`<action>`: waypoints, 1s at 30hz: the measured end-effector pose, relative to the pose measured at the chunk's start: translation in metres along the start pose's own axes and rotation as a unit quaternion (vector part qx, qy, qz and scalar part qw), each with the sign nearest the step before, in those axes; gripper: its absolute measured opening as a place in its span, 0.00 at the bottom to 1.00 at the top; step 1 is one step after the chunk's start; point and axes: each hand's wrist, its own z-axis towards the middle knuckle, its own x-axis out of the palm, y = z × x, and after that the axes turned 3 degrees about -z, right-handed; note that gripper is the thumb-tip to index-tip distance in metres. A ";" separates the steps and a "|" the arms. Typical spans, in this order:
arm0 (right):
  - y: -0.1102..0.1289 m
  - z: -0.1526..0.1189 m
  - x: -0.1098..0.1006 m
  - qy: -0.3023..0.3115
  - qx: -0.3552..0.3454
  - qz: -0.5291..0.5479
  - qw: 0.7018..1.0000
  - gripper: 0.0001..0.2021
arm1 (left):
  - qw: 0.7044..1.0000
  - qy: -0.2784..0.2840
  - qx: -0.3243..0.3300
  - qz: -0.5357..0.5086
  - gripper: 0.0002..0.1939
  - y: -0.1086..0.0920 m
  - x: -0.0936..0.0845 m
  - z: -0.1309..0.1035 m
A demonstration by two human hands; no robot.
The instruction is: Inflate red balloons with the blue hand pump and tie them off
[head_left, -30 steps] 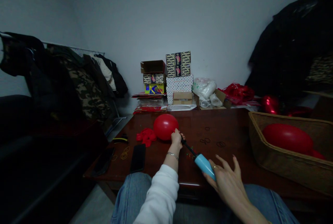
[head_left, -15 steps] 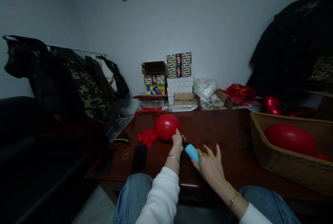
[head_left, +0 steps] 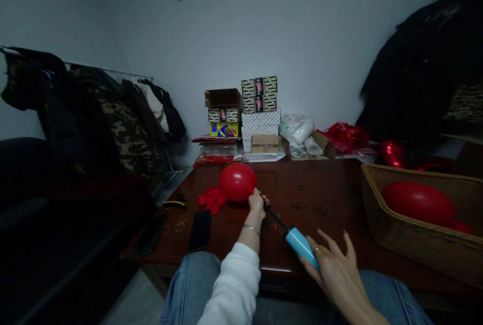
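Note:
A round red balloon (head_left: 237,182) is held over the table by my left hand (head_left: 257,201), which is closed around its neck and the black nozzle end of a hand pump. The pump (head_left: 302,245) has a light-blue barrel and a black rod, now drawn well out. My right hand (head_left: 332,264) grips the blue barrel between thumb and palm, its other fingers stretched away. Just left of the balloon lies a heap of limp red balloons (head_left: 212,199). The balloon's neck is hidden by my left fingers.
A wicker basket (head_left: 381,217) with red balloons stands at the right. Phones (head_left: 199,230), yellow rubber bands (head_left: 181,222) and dark bands (head_left: 298,206) lie on the brown table (head_left: 264,239). Stacked boxes (head_left: 260,129) and a plastic bag (head_left: 297,129) stand behind.
My right hand has moved down and right with the blue barrel, baring more of the black rod. My left hand stays at the balloon's neck; the balloon has shifted slightly left.

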 end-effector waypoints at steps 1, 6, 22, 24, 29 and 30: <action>-0.001 0.000 0.000 0.001 0.000 -0.003 1.000 0.16 | 1.000 -0.002 -0.003 -0.005 0.13 0.000 0.000 -0.001; 0.005 0.014 0.002 0.014 -0.002 -0.021 1.000 0.16 | 1.000 -0.012 -0.003 -0.021 0.13 -0.002 0.000 -0.004; 0.031 0.063 0.023 0.019 0.002 -0.034 0.999 0.16 | 0.999 0.004 -0.020 -0.029 0.10 0.007 0.001 -0.002; 0.029 0.058 0.018 0.023 0.003 -0.028 0.999 0.16 | 0.999 0.000 -0.019 -0.030 0.10 0.004 -0.001 0.002; 0.013 0.037 0.003 0.013 -0.009 -0.013 1.000 0.17 | 1.000 0.003 0.000 -0.028 0.10 -0.015 -0.001 0.009; 0.009 0.032 0.000 0.010 -0.016 -0.009 1.000 0.17 | 1.000 0.005 0.003 -0.028 0.10 -0.019 -0.001 0.009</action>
